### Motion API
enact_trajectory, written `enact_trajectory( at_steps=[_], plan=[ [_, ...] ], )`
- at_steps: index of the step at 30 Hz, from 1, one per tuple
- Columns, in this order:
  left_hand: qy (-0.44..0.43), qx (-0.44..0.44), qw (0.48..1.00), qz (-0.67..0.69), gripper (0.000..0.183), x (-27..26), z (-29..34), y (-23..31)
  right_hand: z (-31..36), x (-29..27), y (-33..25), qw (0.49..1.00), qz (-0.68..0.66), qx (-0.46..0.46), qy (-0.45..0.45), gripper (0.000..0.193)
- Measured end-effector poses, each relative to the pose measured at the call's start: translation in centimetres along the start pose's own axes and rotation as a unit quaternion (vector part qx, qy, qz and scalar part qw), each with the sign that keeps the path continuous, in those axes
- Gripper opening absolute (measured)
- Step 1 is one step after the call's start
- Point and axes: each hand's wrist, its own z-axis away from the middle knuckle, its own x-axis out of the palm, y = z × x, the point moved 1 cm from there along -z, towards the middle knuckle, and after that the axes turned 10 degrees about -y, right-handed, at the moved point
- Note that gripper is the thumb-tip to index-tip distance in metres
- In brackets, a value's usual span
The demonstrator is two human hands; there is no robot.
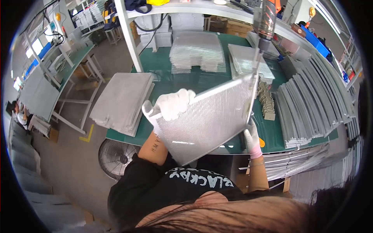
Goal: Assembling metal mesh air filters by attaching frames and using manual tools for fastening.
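Observation:
A grey perforated metal panel [206,126] with folded edges is held tilted above the green table, its lower corner close to my body. My left hand [173,104], in a white glove, is closed over the panel's upper left edge. At the lower right edge my gloved right hand [252,136] grips the panel, its fingers partly hidden behind it. A power screwdriver [266,23] hangs upright over the panel's upper right corner; its bit runs down in front of that edge, and whether it touches cannot be seen.
Stacked flat panels [122,101] lie left on the green table [159,58], more [197,48] at the back. Small beige brackets [267,105] form a row right of the held panel, beside many standing panels [311,101]. A floor fan [116,159] stands lower left; a shelf [194,7] crosses above.

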Motion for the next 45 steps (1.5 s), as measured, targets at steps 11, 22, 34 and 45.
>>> enact_trajectory(
  at_steps=[11, 22, 34, 45],
  plan=[
    [0.11, -0.277, 0.915, -0.273, 0.052, -0.1, 5.9, 8.0, 10.3, -2.9, -16.7, 0.96, 0.091, 0.053, 0.259, 0.029],
    [0.086, -0.712, 0.043, -0.695, 0.094, -8.2, 14.5, 24.7, 5.9, -32.3, -39.7, 0.873, 0.026, -0.183, 0.452, 0.033],
    [0.101, -0.741, 0.047, -0.662, 0.092, -6.3, 6.6, 23.8, 2.4, -47.6, -36.1, 0.765, 0.39, -0.018, 0.513, 0.048],
    [0.236, -0.494, 0.604, -0.579, 0.044, -4.8, 4.0, 30.4, 5.3, -12.7, -25.1, 0.672, 0.516, -0.216, 0.485, 0.025]
  ],
)
